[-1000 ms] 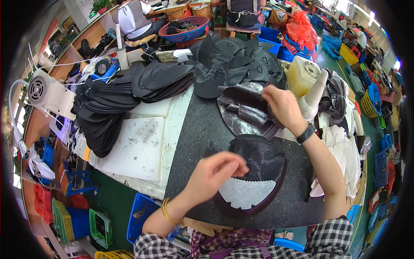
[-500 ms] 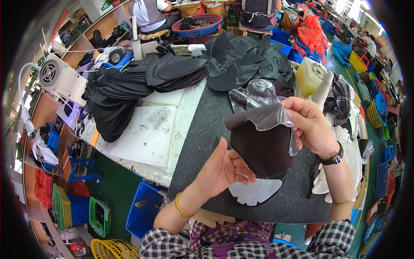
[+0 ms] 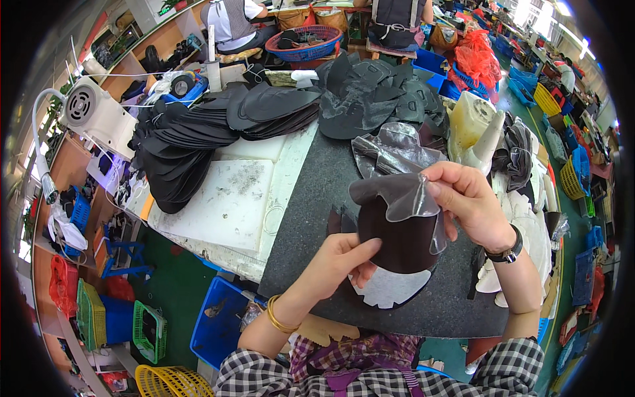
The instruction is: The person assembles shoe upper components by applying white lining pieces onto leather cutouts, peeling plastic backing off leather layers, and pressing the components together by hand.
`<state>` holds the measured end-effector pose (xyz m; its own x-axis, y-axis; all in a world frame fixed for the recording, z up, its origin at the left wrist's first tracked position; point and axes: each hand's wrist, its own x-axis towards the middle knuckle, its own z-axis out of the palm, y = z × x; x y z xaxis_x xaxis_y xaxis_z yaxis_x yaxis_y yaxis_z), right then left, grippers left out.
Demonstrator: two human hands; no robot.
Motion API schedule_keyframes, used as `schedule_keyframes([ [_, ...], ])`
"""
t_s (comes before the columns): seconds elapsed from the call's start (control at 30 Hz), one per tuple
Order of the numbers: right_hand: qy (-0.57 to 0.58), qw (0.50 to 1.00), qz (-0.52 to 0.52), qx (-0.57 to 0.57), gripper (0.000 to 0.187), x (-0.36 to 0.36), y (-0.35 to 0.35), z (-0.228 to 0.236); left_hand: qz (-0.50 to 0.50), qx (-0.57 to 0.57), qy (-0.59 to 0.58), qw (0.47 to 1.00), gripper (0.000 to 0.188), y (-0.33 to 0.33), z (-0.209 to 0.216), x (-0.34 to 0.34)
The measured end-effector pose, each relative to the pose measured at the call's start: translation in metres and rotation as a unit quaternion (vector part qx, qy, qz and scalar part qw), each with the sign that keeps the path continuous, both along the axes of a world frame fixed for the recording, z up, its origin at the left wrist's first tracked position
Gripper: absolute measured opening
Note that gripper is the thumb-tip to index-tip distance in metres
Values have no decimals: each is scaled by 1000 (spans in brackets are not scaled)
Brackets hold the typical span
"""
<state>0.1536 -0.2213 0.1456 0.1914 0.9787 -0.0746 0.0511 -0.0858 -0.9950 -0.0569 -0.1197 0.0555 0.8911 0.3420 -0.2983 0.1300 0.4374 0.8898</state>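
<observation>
The right hand (image 3: pixel 466 202) pinches, between thumb and fingers, the upper right corner of a dark sheet (image 3: pixel 397 246); the sheet hangs below and to the left of this grip, its shiny upper flap folded over. The left hand (image 3: pixel 336 266) pinches the sheet's left edge, thumb in front. Below the sheet lies a white patch (image 3: pixel 391 288); beyond both grips, shiny pieces (image 3: pixel 397 149) on the black board (image 3: pixel 456 308).
</observation>
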Motion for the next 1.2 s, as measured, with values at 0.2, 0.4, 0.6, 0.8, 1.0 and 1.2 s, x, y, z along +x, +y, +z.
schedule_keyframes([
  [0.2,-349,933,-47,74,14,4,12,-30,179,-114,-135,968,26,-12,26,-19],
  [0.4,-318,924,62,204,20,-48,3,5,194,114,-172,959,14,-9,26,4],
  [0.6,-228,970,44,68,27,-26,11,-2,83,87,-173,978,22,6,30,15],
  [0.8,-294,945,74,123,15,-16,38,-9,41,68,-168,983,26,16,18,23],
  [1.0,-313,942,66,97,18,-11,49,-13,93,163,-113,976,24,-1,26,31],
  [1.2,-411,902,3,131,19,-23,37,-44,109,548,-233,796,9,-34,13,23],
])
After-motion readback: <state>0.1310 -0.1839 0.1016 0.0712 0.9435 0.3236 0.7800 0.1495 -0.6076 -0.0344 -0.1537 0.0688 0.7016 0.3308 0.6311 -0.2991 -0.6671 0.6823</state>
